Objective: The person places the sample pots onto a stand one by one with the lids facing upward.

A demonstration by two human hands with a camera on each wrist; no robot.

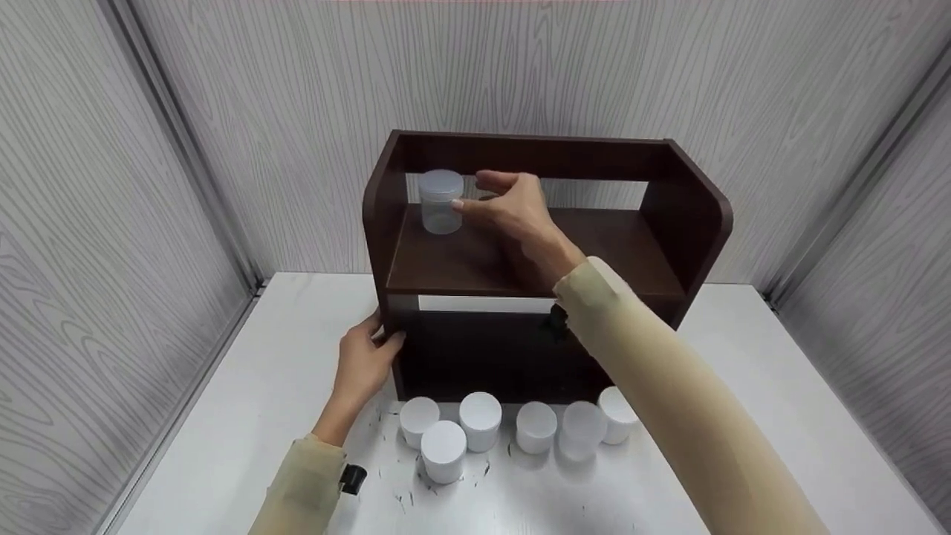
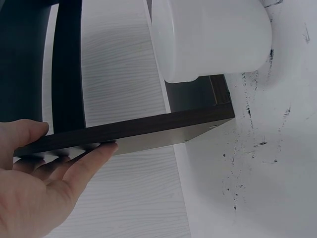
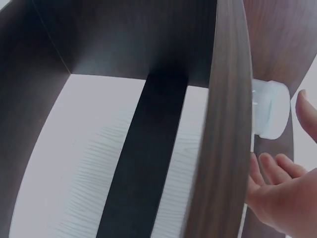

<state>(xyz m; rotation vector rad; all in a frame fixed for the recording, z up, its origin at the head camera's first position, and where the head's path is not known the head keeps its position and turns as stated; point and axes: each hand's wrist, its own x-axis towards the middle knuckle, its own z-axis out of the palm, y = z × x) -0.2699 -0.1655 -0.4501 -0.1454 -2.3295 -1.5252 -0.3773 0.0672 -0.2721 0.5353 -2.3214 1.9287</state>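
A clear jar with a translucent lid [image 1: 441, 202] stands upright at the left end of the upper board of a dark brown wooden shelf [image 1: 550, 291]. Just right of it is my right hand [image 1: 513, 208], thumb and fingers spread apart. In the right wrist view a gap shows between that hand [image 3: 282, 191] and the jar [image 3: 271, 110]. My left hand [image 1: 365, 357] grips the front edge of the shelf's left side panel, thumb inside and fingers outside, as the left wrist view shows of the hand [image 2: 54, 183] and panel [image 2: 148, 126].
Several white lidded jars, one of them a white jar [image 1: 443, 451], stand on the white table [image 1: 312, 305] before the shelf. Beside them at the right is a more translucent jar [image 1: 582, 431]. Dark scuff marks dot the tabletop. Wood-grain panels [image 1: 297, 89] enclose the back and sides.
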